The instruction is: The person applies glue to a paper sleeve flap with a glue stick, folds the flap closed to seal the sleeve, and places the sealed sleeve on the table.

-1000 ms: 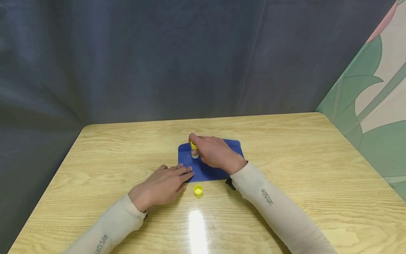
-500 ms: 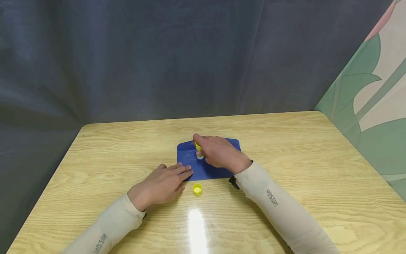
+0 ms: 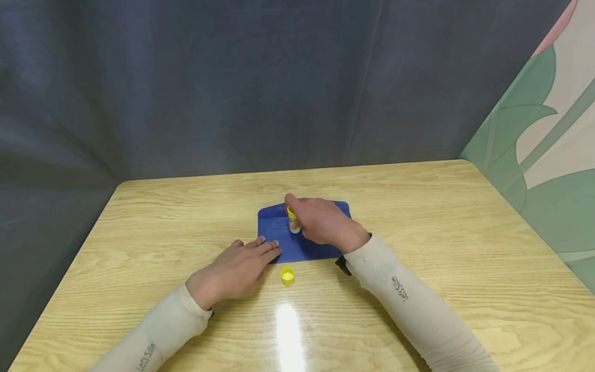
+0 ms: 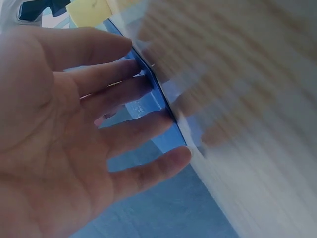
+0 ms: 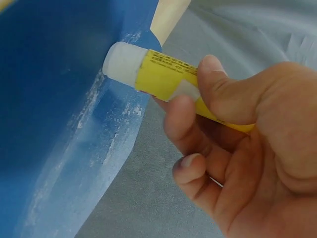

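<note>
A blue envelope (image 3: pixel 297 250) lies on the table with its flap spread out at the far side. Pinched between the thumb and fingers of my right hand (image 3: pixel 323 222) is a yellow glue stick (image 5: pixel 168 77), its white end down at the flap's fold. Whitish glue smears (image 5: pixel 119 131) streak the flap in the right wrist view. My left hand (image 3: pixel 237 268) rests with fairly straight, spread fingers on the envelope's near left corner. On the table just in front of the envelope sits a round yellow cap (image 3: pixel 287 276), hollow side up.
The pale wooden table (image 3: pixel 162 217) reaches back to a dark grey curtain (image 3: pixel 241 93). At the right stands a wall hanging (image 3: pixel 530 134) with a green leaf pattern. Light glares off the table's near part.
My right hand has moved the glue stick a little to the right along the envelope's fold. The left hand stays on the near left corner.
</note>
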Demonstrator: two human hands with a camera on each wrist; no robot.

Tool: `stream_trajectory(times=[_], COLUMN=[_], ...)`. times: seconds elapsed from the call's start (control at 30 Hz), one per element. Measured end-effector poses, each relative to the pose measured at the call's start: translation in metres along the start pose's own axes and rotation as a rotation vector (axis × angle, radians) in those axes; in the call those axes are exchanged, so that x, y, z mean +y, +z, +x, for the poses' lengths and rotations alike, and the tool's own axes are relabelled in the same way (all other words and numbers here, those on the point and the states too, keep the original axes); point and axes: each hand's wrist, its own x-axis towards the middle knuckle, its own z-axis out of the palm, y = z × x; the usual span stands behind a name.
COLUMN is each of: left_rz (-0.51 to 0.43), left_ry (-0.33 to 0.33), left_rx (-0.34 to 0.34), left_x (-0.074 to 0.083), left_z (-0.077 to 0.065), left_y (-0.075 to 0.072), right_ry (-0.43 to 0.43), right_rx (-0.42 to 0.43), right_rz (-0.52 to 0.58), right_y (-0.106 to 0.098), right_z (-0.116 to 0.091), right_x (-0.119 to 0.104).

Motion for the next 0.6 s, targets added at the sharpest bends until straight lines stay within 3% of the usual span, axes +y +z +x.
stream_trajectory(times=[0.3, 0.6], left_rz=[-0.002, -0.012], left_ry=[0.01, 0.011], left_rx=[0.013, 0.028], left_x=[0.0029, 0.0051], left_z=[-0.0013, -0.0013], left_y=[0.002, 0.0026], right_ry=[0.03, 0.057], right_rx=[0.03, 0.113], right_rz=[-0.065, -0.13], right_y=[0.0025, 0.0066], right_z=[0.0023, 0.0055], right_x=[-0.0008, 0.0047])
